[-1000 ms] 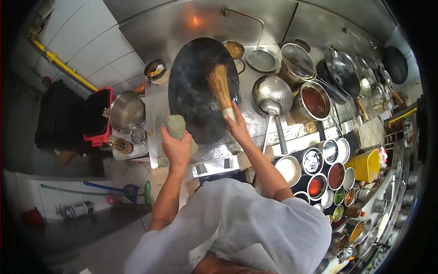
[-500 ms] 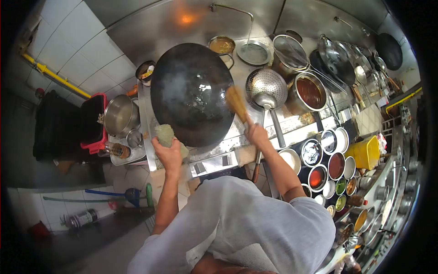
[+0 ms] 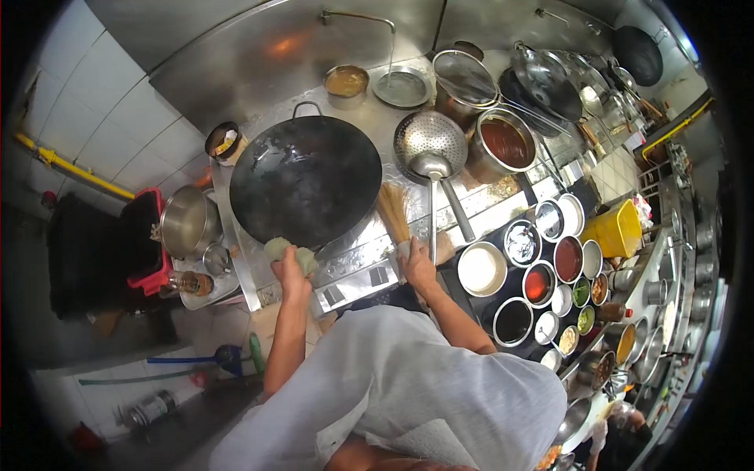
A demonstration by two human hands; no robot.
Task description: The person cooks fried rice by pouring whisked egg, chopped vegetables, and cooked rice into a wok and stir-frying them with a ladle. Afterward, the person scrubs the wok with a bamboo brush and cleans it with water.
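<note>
A large black wok (image 3: 306,184) sits on the stove in front of me, its loop handle at the far side and its inside wet and shiny. My left hand (image 3: 292,276) is closed around a folded greenish cloth (image 3: 276,248) at the wok's near rim. Just right of the wok, my right hand (image 3: 417,264) grips a bamboo wok brush (image 3: 392,210), bristles pointing away from me. Close to that hand lie a ladle (image 3: 432,166) and a perforated strainer (image 3: 420,135), with their handles toward me.
Pots of dark red sauce (image 3: 509,143) and brownish liquid (image 3: 345,82) stand behind. Several seasoning containers (image 3: 481,268) crowd the right side, beside a yellow bin (image 3: 614,233). A steel pot (image 3: 191,222) is at left. Part of another person (image 3: 620,428) shows at lower right.
The wok has turned, so its loop handle moved from the far right to the far side. My right hand drew the brush back from the wok's right rim toward me. The view shifted.
</note>
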